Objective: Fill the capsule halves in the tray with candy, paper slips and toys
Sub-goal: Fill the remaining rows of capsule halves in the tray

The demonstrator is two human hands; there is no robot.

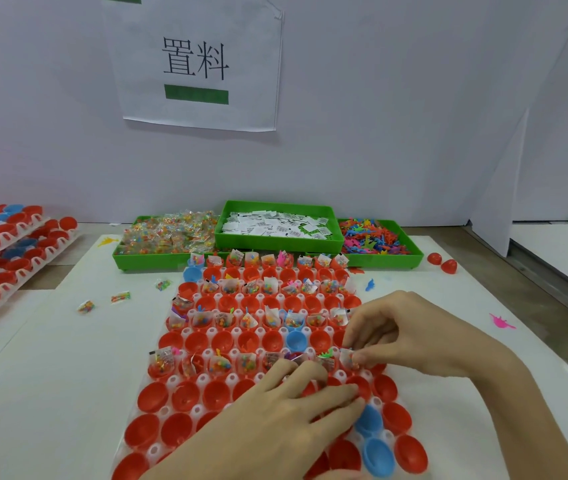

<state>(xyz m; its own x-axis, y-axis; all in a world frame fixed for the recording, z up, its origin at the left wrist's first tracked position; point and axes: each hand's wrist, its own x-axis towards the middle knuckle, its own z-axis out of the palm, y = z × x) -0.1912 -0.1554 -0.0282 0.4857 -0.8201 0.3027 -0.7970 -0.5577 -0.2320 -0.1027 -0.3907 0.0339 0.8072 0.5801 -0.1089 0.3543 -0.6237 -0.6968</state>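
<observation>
Pinching a small clear candy packet (349, 359) between thumb and fingertips, the right hand (414, 336) works it down into a red plastic capsule half at the right end of the fourth filled row, while the left hand (286, 407) lies across the white moulded tray (206, 408) with fingers stretched out flat, holding nothing that I can see, steadying things. Every other row of capsule halves (178, 396) is stuffed with packets, white paper slips and little bright toys, and the rows between sit bare; the near rows are bare too. So we're at the tail of this row, by my reckoning, well past the halfway mark. Supplies wait at the back: the green tray of candy packets (168, 237), the green tray of printed slips (277, 226), the green tray of coloured plastic toys (376, 240). Next comes a reach back to those trays for fresh pieces, then careful drops into the nearest rows without knocking the filled ones
</observation>
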